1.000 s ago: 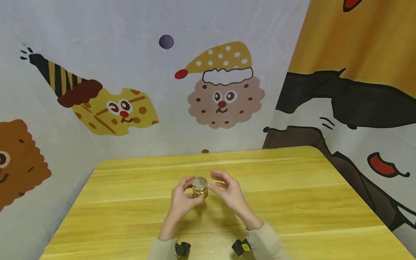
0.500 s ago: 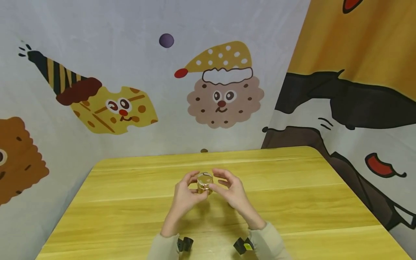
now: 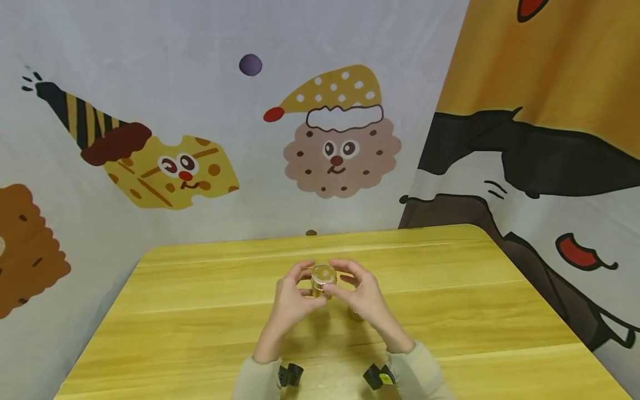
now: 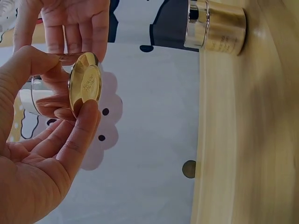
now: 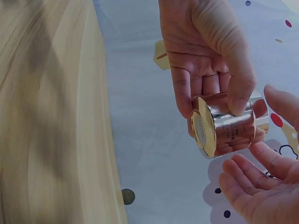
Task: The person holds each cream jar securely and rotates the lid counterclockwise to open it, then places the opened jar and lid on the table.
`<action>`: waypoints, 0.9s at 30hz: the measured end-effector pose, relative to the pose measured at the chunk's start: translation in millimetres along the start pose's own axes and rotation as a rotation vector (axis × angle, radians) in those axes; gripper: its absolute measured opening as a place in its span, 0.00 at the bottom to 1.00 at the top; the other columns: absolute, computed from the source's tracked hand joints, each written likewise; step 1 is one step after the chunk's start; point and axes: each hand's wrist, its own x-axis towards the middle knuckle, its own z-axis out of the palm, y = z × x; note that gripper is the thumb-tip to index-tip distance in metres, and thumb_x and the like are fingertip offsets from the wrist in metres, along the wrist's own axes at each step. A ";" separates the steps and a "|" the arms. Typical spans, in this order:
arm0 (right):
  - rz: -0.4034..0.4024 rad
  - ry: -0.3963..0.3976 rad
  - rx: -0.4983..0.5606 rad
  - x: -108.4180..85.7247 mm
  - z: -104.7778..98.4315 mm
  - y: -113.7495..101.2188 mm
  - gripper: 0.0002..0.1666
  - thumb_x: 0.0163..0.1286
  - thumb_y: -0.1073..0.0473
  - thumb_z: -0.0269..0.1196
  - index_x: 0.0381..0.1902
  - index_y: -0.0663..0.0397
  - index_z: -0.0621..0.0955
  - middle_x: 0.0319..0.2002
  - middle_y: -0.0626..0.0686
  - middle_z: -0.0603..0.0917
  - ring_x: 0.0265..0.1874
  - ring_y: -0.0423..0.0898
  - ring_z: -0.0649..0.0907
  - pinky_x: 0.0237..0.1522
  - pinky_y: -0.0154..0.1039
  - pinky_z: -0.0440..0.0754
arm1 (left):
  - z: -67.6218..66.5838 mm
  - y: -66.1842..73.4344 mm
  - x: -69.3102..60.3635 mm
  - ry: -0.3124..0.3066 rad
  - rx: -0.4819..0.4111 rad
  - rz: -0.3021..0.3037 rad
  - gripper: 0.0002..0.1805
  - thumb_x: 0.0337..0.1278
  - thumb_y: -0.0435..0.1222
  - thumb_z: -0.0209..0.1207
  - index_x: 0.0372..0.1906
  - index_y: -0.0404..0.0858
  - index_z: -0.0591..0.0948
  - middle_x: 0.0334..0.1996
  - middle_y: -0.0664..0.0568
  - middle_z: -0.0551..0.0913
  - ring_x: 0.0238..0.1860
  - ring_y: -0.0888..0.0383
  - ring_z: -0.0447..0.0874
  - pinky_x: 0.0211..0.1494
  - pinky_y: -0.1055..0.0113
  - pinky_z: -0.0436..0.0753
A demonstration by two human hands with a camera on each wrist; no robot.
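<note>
My left hand (image 3: 292, 303) grips a small shiny gold jar (image 3: 323, 275) above the table, thumb on one side and fingers on the other. In the left wrist view the jar's stamped round base (image 4: 88, 84) faces the tabletop. Its silvery lid end (image 5: 259, 112) shows in the right wrist view. My right hand (image 3: 365, 293) is beside the lid end with thumb and fingers spread about it; whether the fingertips touch it I cannot tell. A second gold jar (image 4: 219, 28) stands upright on the table, mostly hidden by my right hand in the head view.
The yellow wood-grain table (image 3: 200, 311) reaches back to a light cloth backdrop (image 3: 210, 66) printed with cartoon food. Black wrist cameras sit at both cuffs, such as the right one (image 3: 374, 378).
The gold jar in my left hand has moved to the right and slightly up. My right hand's thumb and fingers have come closer around its top. More of the second jar shows beside my right wrist.
</note>
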 end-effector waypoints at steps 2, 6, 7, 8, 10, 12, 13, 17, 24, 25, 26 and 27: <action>-0.009 -0.003 -0.001 -0.4 -1.4 0.2 0.26 0.55 0.67 0.68 0.53 0.65 0.76 0.53 0.61 0.78 0.54 0.60 0.75 0.55 0.58 0.74 | 1.2 0.7 0.4 -0.002 -0.003 0.001 0.36 0.35 0.24 0.68 0.58 0.27 0.70 0.45 0.36 0.79 0.47 0.41 0.79 0.39 0.66 0.85; -0.017 -0.001 0.003 -1.0 -3.3 -0.4 0.27 0.53 0.68 0.70 0.52 0.64 0.77 0.52 0.61 0.78 0.53 0.62 0.75 0.55 0.58 0.73 | 4.0 2.7 0.9 -0.014 -0.008 0.001 0.36 0.35 0.24 0.67 0.58 0.28 0.70 0.45 0.36 0.79 0.46 0.43 0.79 0.40 0.66 0.85; -0.020 0.002 0.004 -1.1 -3.6 -0.7 0.27 0.53 0.68 0.70 0.52 0.64 0.77 0.52 0.61 0.78 0.53 0.61 0.75 0.55 0.58 0.73 | 4.8 3.0 1.1 -0.017 -0.008 0.003 0.36 0.35 0.24 0.67 0.58 0.28 0.70 0.45 0.36 0.79 0.46 0.43 0.79 0.40 0.66 0.85; -0.020 0.006 -0.001 -1.1 -3.9 -1.0 0.27 0.52 0.68 0.71 0.52 0.64 0.77 0.52 0.60 0.78 0.52 0.60 0.75 0.55 0.58 0.74 | 5.6 3.5 1.1 -0.021 -0.010 0.003 0.36 0.35 0.23 0.67 0.58 0.28 0.70 0.44 0.36 0.79 0.46 0.43 0.79 0.40 0.65 0.85; -0.024 0.014 -0.005 -1.2 -4.5 -1.4 0.28 0.50 0.68 0.71 0.51 0.63 0.78 0.51 0.60 0.78 0.52 0.58 0.76 0.55 0.57 0.74 | 7.1 4.2 1.2 -0.026 -0.010 0.002 0.36 0.34 0.23 0.66 0.59 0.28 0.70 0.44 0.37 0.79 0.46 0.43 0.79 0.40 0.65 0.85; -0.035 0.019 -0.002 -1.2 -5.4 -1.1 0.27 0.50 0.68 0.72 0.50 0.64 0.78 0.51 0.60 0.78 0.51 0.57 0.76 0.55 0.57 0.74 | 8.3 4.2 1.4 -0.031 -0.012 0.000 0.36 0.34 0.22 0.66 0.59 0.28 0.70 0.44 0.37 0.79 0.46 0.43 0.79 0.40 0.64 0.85; -0.041 0.018 -0.001 -1.1 -6.0 -0.7 0.27 0.49 0.69 0.72 0.50 0.65 0.78 0.51 0.61 0.78 0.52 0.57 0.76 0.55 0.57 0.74 | 8.8 4.2 1.5 -0.033 -0.013 -0.002 0.37 0.34 0.22 0.66 0.59 0.28 0.70 0.45 0.36 0.79 0.46 0.43 0.79 0.40 0.65 0.85; -0.067 -0.010 -0.001 -0.9 -10.5 1.5 0.27 0.50 0.68 0.71 0.50 0.66 0.78 0.53 0.61 0.77 0.53 0.58 0.75 0.56 0.54 0.74 | 9.7 7.0 1.8 -0.045 -0.018 -0.012 0.37 0.35 0.21 0.67 0.59 0.27 0.69 0.45 0.37 0.79 0.46 0.44 0.79 0.41 0.65 0.84; -0.101 -0.118 0.008 0.1 -18.5 5.1 0.27 0.57 0.69 0.66 0.56 0.67 0.75 0.57 0.62 0.74 0.56 0.59 0.73 0.58 0.52 0.73 | 5.4 38.3 -1.9 -0.068 -0.028 -0.018 0.35 0.36 0.20 0.65 0.57 0.22 0.68 0.42 0.35 0.80 0.44 0.44 0.80 0.41 0.60 0.85; -0.103 -0.123 0.002 0.1 -18.8 5.1 0.28 0.57 0.69 0.66 0.57 0.67 0.74 0.57 0.62 0.74 0.56 0.59 0.72 0.58 0.53 0.73 | 4.9 42.0 -2.5 -0.071 -0.031 -0.022 0.35 0.36 0.20 0.65 0.57 0.22 0.68 0.42 0.35 0.80 0.44 0.44 0.80 0.42 0.59 0.85; -0.101 -0.119 -0.005 0.1 -18.9 4.8 0.29 0.57 0.68 0.66 0.58 0.67 0.73 0.57 0.61 0.74 0.56 0.59 0.72 0.58 0.54 0.72 | 4.8 42.9 -2.5 -0.072 -0.030 -0.030 0.35 0.36 0.20 0.65 0.57 0.22 0.68 0.42 0.35 0.80 0.44 0.44 0.80 0.42 0.59 0.84; -0.099 -0.110 -0.011 0.1 -18.7 4.5 0.30 0.57 0.68 0.67 0.58 0.67 0.72 0.57 0.61 0.74 0.56 0.60 0.72 0.58 0.55 0.72 | 5.0 43.1 -2.4 -0.072 -0.030 -0.034 0.35 0.35 0.20 0.65 0.57 0.22 0.68 0.42 0.35 0.80 0.44 0.44 0.80 0.43 0.58 0.84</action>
